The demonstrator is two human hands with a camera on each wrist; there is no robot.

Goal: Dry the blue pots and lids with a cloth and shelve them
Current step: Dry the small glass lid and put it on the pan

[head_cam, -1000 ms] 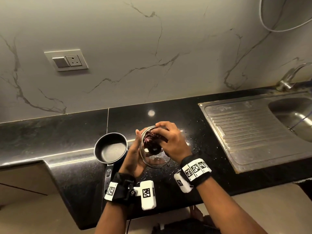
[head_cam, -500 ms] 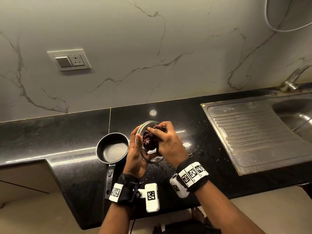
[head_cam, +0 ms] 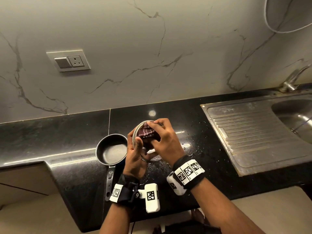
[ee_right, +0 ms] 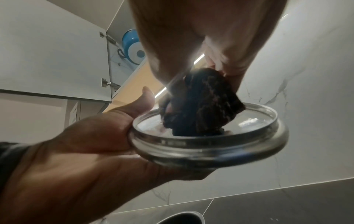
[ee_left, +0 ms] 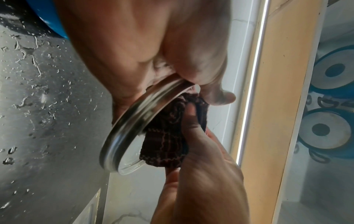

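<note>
1. A round glass lid with a steel rim point(head_cam: 152, 160) is held tilted above the black polished stone table point(head_cam: 67, 137), its hollow underside turned towards the person.
2. Inside that hollow sits a bunched dark maroon checked cloth point(head_cam: 147, 132), pressed against the glass.
3. The left hand point(head_cam: 135, 156) grips the lid at its rim, thumb hooked over the near edge and fingers curled behind it.
4. The right hand point(head_cam: 164, 141) is closed round the cloth, fingers curled over the wad and holding it to the lid.
5. Just left of the hands a small dark saucepan with a long metal handle point(head_cam: 111, 149) stands upright on the table; nothing is visible in it but a pale reflection on its base. The left hand covers its right edge in the head view.
6. In the left wrist view, two blue pots with pale round bases point(ee_left: 331, 75) show in an overhead cupboard; the right wrist view shows one such pot behind an open white cupboard door point(ee_right: 53, 57).
7. Water droplets point(head_cam: 190, 144) speckle the table to the right of the hands.
8. Farther right lies a stainless steel sink with a ribbed drainboard point(head_cam: 253, 135) and a metal tap point(head_cam: 293, 80).
9. A white switch and socket plate point(head_cam: 68, 59) is set in the marble-patterned wall.
</note>
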